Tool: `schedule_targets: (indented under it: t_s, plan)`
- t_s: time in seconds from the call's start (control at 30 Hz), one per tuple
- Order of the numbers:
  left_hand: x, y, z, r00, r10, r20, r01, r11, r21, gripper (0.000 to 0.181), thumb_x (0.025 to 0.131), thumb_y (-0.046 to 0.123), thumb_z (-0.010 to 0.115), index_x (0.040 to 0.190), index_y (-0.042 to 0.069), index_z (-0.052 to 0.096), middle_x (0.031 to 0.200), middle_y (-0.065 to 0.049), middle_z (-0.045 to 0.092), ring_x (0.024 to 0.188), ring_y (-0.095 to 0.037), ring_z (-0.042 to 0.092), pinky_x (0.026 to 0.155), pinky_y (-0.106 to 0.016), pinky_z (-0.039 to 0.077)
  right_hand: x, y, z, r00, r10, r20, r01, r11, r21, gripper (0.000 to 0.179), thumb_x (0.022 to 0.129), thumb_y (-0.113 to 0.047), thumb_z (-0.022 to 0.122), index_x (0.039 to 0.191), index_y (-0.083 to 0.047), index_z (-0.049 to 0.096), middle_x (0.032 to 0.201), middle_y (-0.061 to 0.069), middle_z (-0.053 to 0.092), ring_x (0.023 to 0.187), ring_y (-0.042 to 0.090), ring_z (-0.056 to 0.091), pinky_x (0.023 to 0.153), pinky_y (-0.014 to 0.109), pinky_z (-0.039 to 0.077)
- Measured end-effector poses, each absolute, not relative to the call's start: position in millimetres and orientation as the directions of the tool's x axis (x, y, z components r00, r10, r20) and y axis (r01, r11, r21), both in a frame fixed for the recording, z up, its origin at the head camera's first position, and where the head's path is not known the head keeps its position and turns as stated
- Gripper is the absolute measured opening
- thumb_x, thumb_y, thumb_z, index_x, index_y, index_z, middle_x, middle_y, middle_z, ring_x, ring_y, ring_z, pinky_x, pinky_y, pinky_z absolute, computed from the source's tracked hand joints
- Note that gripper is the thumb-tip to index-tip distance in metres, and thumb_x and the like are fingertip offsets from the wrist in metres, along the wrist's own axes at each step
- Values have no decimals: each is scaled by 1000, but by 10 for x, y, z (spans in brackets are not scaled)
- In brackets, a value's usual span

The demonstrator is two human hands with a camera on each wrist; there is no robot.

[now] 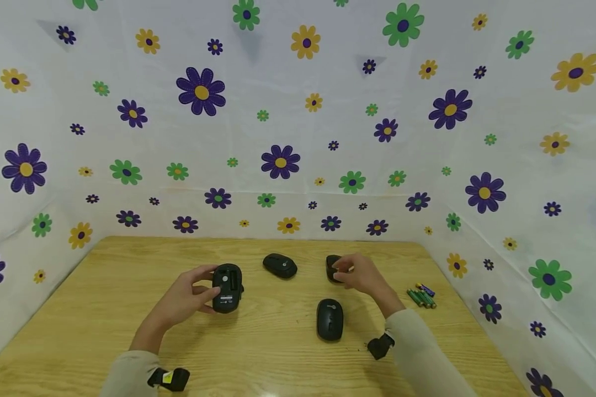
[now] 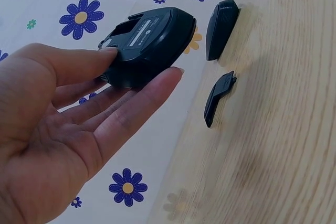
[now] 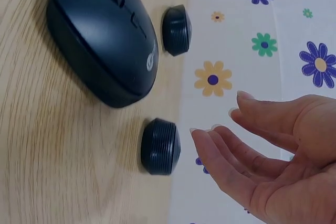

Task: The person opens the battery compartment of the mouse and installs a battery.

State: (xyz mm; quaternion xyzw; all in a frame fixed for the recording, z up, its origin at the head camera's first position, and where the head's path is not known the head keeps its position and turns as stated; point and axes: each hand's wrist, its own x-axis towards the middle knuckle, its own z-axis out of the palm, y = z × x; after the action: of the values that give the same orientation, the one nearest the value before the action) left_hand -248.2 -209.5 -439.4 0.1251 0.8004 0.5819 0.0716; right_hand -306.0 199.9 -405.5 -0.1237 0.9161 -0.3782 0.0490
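My left hand [image 1: 186, 298] grips a black computer mouse [image 1: 227, 298], thumb on its upturned underside and fingers beneath. The mouse's battery bay is uncovered, and a label shows beside it. On the table below lies a thin black bent piece, like a battery cover [image 2: 218, 98]. My right hand [image 1: 361, 274] holds nothing; its thumb and fingers stand apart. In the head view it overlaps a second black mouse [image 1: 330, 269] at the back right. In the right wrist view its fingertips [image 3: 199, 136] appear beside a ribbed black mouse end [image 3: 160, 148].
Another black mouse [image 1: 280, 266] lies at the back middle of the wooden table [image 1: 278, 364]. One more mouse [image 1: 330, 320] rests nearer, below the right hand. Several green batteries [image 1: 421, 298] and a purple one [image 1: 428, 290] lie at the right. Flowered white cloth [image 1: 278, 121] surrounds the table.
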Motion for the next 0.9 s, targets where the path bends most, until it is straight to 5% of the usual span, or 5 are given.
schedule_targets:
  t_s: [0.3, 0.9]
  plan:
    - [-2467, -2109, -4428, -963, 268, 16, 96, 287, 953, 61, 102, 3, 62, 157, 0, 36, 150, -35, 43, 113, -34, 71, 77, -41, 67, -3064, 2131, -4046, -972, -234, -14, -163, 717, -677, 27, 97, -4, 69, 122, 6, 69, 114, 25, 69, 94, 31, 74, 75, 40, 67]
    - [-2477, -2104, -4393, -960, 278, 19, 103, 290, 951, 61, 102, 3, 61, 157, -1, 35, 150, -37, 43, 114, -36, 71, 76, -40, 67, -3029, 2401, -3990, -976, -218, 14, -180, 763, -620, 26, 95, -3, 71, 119, 8, 70, 112, 28, 70, 90, 34, 74, 71, 39, 66]
